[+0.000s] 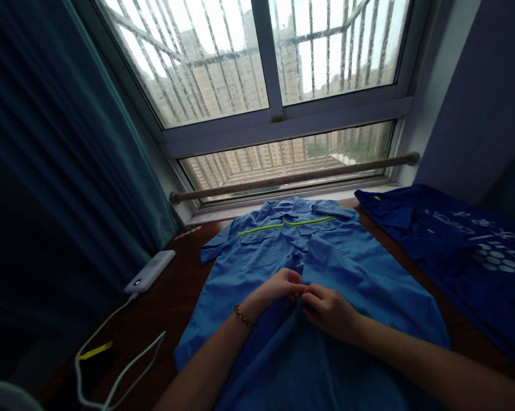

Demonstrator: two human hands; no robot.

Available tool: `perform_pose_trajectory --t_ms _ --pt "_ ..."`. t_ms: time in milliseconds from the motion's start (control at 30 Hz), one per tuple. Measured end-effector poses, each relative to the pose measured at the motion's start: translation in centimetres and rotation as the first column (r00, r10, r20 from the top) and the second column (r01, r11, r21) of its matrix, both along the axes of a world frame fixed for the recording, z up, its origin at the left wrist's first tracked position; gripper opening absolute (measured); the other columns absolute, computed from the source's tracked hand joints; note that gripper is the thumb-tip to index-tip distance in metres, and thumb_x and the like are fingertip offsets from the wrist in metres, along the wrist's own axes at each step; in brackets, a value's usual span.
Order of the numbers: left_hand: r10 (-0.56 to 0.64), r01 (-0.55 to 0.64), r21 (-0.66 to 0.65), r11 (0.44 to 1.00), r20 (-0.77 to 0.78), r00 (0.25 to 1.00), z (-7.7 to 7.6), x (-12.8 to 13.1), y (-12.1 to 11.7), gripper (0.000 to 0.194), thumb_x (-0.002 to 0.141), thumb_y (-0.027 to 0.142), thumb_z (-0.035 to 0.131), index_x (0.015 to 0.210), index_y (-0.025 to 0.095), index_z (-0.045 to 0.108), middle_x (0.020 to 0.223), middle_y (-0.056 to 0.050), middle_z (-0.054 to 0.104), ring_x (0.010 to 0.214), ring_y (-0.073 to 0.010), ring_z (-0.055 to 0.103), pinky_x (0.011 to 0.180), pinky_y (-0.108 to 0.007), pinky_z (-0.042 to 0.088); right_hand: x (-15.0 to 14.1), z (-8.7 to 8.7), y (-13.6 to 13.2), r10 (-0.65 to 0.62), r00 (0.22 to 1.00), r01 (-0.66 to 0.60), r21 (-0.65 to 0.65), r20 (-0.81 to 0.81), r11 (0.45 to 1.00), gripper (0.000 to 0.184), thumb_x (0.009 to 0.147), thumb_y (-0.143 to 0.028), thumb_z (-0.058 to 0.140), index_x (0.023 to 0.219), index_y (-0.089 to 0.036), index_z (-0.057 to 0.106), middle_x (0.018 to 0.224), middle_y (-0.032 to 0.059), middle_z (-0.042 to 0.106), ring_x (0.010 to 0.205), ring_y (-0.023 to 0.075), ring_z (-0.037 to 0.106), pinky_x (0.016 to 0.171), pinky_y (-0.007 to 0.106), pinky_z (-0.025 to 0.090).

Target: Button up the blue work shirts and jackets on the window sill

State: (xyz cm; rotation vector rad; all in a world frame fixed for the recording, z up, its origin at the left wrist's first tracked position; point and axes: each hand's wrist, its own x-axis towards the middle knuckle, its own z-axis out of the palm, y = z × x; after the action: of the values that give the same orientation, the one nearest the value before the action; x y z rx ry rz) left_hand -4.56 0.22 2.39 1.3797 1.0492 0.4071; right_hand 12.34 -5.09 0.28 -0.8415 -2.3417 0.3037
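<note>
A light blue short-sleeved shirt (257,260) with bright yellow-green piping across the chest lies spread out, its collar toward the window. Both hands meet at its front opening, about halfway down. My left hand (283,285), with a beaded bracelet on the wrist, pinches the front edge. Right beside it, fingers curled, my right hand (328,308) grips the cloth of the other edge. The fingertips of both hands touch or nearly touch. Whatever small part of the placket sits between them is hidden. Below the hands the shirt front is lifted into folds.
A darker blue garment (445,245) with white print lies to the right on the brown wooden surface (184,291). To the left are a white power bank (150,273), its white cable (129,365) and a yellow strip (95,350). A blue curtain (81,142) hangs left of the barred window (223,74).
</note>
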Motion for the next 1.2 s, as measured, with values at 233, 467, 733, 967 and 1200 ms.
perform_pose_trajectory --t_ms 233,467,733,967,1200 --pt "0.037 -0.032 -0.068 0.997 0.073 0.997 0.1 -0.1 0.2 0.028 0.048 0.026 0.074 0.063 0.011 0.056 0.052 0.004 0.051 0.046 -0.0057 0.045 0.047 -0.019 0.035 -0.1 -0.1 -0.5 -0.034 0.999 0.034 0.081 -0.006 0.996 0.016 0.084 -0.014 0.036 0.083 -0.017 0.052 0.073 0.0052 0.054 0.068 0.0149 0.050 0.062 0.026 0.041" --pt "0.156 -0.166 0.060 0.984 0.145 0.977 -0.6 1.4 -0.6 0.020 0.049 0.019 0.070 0.060 0.011 0.055 0.052 0.004 0.052 0.045 -0.0047 0.043 0.044 -0.017 0.030 -0.4 -0.8 -0.4 -0.148 0.968 0.108 -0.196 -0.203 0.975 0.009 0.078 -0.010 0.043 0.079 -0.020 0.041 0.072 0.0011 0.055 0.066 0.0137 0.053 0.060 0.024 0.040" --pt "0.203 -0.212 0.392 0.895 0.066 0.977 0.3 2.6 -1.9 0.019 0.065 0.030 0.062 0.069 0.011 0.061 0.061 -0.002 0.059 0.055 -0.0103 0.051 0.050 -0.019 0.037 -0.3 -0.6 0.1 -0.276 0.948 0.265 -0.091 -0.158 0.960 0.011 0.078 -0.009 0.040 0.080 -0.020 0.040 0.074 0.0033 0.050 0.069 0.0166 0.051 0.061 0.027 0.041" --pt "0.128 -0.113 0.541 0.833 0.010 0.992 0.9 1.5 -1.0 0.047 0.065 0.043 0.062 0.102 0.014 0.057 0.102 -0.011 0.059 0.095 -0.0228 0.054 0.082 -0.032 0.041 1.5 0.7 2.5 -0.356 0.934 0.356 0.019 -0.032 0.934 0.021 0.079 -0.013 0.041 0.099 -0.016 0.045 0.085 0.0076 0.054 0.081 0.0208 0.050 0.073 0.033 0.042" --pt "0.259 0.129 0.418 0.899 -0.745 0.615 -0.8 -3.1 2.2 0.130 0.034 0.064 0.069 0.137 0.019 0.003 0.142 -0.018 -0.010 0.123 -0.0464 -0.011 0.093 -0.063 0.002 7.1 -1.4 8.8 -0.647 0.738 0.659 0.003 0.193 0.752 0.056 0.072 -0.043 0.056 0.116 -0.011 0.046 0.123 0.0175 0.042 0.113 0.0341 0.034 0.091 0.047 0.031"
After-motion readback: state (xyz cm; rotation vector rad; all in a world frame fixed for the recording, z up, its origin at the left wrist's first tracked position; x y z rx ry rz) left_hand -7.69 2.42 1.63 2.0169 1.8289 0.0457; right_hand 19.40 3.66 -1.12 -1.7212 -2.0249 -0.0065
